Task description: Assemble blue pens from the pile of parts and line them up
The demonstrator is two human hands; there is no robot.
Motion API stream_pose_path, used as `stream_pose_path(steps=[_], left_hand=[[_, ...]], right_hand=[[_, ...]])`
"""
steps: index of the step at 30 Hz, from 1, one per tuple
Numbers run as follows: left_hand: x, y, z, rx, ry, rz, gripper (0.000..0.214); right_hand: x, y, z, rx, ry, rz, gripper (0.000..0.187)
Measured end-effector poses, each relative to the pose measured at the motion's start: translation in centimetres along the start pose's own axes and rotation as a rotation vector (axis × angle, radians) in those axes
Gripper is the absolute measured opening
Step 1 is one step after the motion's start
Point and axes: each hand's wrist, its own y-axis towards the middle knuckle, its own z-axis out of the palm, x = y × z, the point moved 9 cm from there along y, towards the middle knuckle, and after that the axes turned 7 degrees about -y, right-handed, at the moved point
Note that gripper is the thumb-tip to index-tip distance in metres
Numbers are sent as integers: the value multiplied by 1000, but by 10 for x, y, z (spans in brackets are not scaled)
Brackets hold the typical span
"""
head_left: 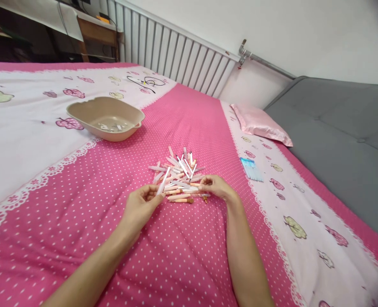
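Note:
A pile of several thin white and orange stick-like pieces lies on the pink dotted bedspread. My left hand pinches one white stick at the pile's near left edge, tilted upward. At the near right edge of the pile, my right hand has its fingers closed on another small piece. A beige plastic basin sits farther back to the left with a few small white pieces inside.
A bundle of light blue sticks lies to the right of the pile. A pink pillow rests at the bed's far right, by a grey sofa. A white radiator lines the wall behind. A wooden chair stands at the back left.

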Motion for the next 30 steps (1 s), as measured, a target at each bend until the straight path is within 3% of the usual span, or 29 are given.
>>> stream_pose_path(steps=[4,9,15,23,30], left_hand=[[-2,0,0,-2,-4,6,34],[-3,-2,1,6,12,11,34],[0,-3,2,38,-11,9,34],[5,0,12,135,49,43,31],[1,-2,20,251,295,214,31]], right_hand=[[10,-11,-13,-21,81,-8,29],[21,-18,-25,-140,403,-39,32],[39,-13,-10,-131,695,-84,29],[57,-11,14,-122,745,-61,31],[57,-11,16,-152,837,-50,29]])
